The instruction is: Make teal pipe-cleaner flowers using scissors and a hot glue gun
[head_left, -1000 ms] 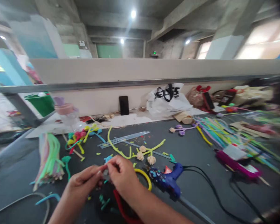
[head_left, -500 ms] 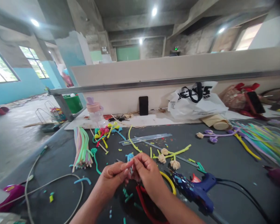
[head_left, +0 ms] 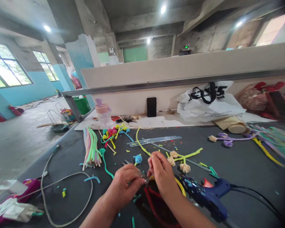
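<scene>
My left hand (head_left: 127, 182) is closed in a pinch at the metal pivot of the red-handled scissors (head_left: 152, 202), whose blades point up and left past the fingers. Just beyond it lies a blue flower ball (head_left: 138, 159) with a short green stem. My right hand (head_left: 161, 171) has its fingertips pressed together, close to the left; anything between them is too small to make out. Right of it are a yellow-green stem (head_left: 188, 154) with beige flowers and a blue glue gun (head_left: 211, 196). A yellow loop (head_left: 181, 186) shows beside the right wrist.
Striped stems (head_left: 91, 147) lie bundled at left, near colourful small flowers (head_left: 114, 133). A grey cable (head_left: 70, 175) loops across the left side. Along the back stand a bottle (head_left: 103, 115), a black phone (head_left: 151, 107) and a white bag (head_left: 209, 103).
The view has shifted left. My hands have separated slightly, the left moving down to the scissors. The blue flower ball, partly covered before, now shows fully on the table.
</scene>
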### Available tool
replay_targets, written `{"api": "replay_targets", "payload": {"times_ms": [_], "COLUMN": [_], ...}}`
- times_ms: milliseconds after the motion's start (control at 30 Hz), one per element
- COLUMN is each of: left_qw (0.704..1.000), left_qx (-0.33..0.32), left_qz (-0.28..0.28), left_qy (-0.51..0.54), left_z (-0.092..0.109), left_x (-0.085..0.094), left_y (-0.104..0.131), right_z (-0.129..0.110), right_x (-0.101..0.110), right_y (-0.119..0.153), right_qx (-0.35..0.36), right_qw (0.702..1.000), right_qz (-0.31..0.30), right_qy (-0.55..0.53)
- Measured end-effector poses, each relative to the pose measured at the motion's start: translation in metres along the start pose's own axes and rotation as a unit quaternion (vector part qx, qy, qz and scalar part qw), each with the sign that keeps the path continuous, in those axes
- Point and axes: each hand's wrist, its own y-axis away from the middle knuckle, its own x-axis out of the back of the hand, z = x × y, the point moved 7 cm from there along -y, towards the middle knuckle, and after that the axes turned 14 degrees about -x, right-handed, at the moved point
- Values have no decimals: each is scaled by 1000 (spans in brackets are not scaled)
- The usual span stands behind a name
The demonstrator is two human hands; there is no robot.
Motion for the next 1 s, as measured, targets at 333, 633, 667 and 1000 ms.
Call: {"api": "replay_targets", "payload": {"times_ms": [333, 633, 667, 1000], "left_qw": [950, 871, 873, 935], "left_qx": [180, 353, 354, 295], "left_qz": [117, 145, 148, 191], "left_qy": [-227, -309, -302, -38], "left_z": [-43, -81, -81, -79], "left_x": [49, 101, 100, 64], "left_y": [19, 55, 55, 34], "right_z": [1, -3, -4, -1], "right_x": [0, 4, 5, -2], "right_y": [-3, 0, 0, -3], "right_qx": [38, 45, 45, 9], "right_qw": [999, 996, 996, 993], "right_qz": [30, 32, 33, -11], "right_qy": [-12, -66, -71, -116]}}
